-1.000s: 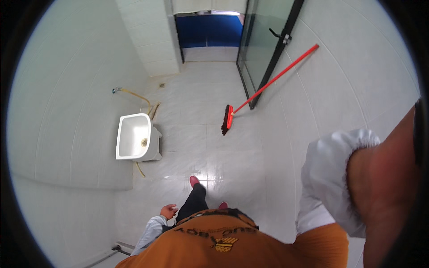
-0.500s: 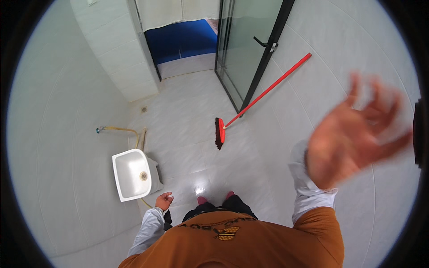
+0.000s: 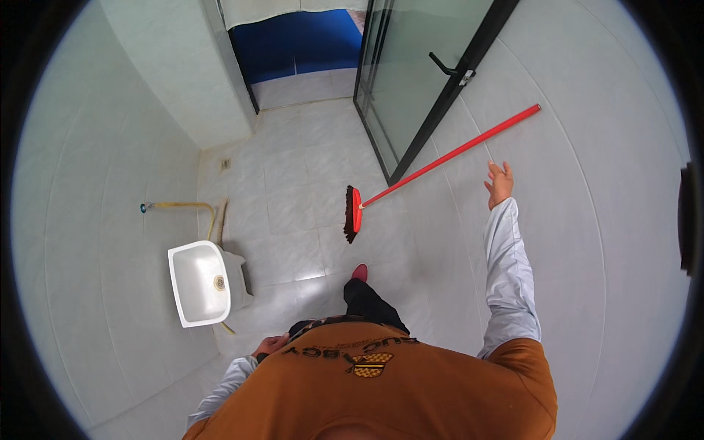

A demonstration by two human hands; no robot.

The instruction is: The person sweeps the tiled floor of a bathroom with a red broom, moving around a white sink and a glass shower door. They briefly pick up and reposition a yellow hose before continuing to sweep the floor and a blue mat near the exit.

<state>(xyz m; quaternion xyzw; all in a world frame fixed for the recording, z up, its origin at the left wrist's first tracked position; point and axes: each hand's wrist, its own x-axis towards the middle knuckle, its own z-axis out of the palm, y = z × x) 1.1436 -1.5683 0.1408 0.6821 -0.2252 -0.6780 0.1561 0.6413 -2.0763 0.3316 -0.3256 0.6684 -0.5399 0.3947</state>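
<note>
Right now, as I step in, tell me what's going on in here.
Someone is standing in a tiled room with the right hand held out, empty and fingers apart, near the handle of a red broom, apparently not touching it. The broom's bristles are down at the floor, and its handle slants past the edge of an open glass door. The left hand is by the waist; whether it holds anything is unclear. A white basin stands off to the left.
</note>
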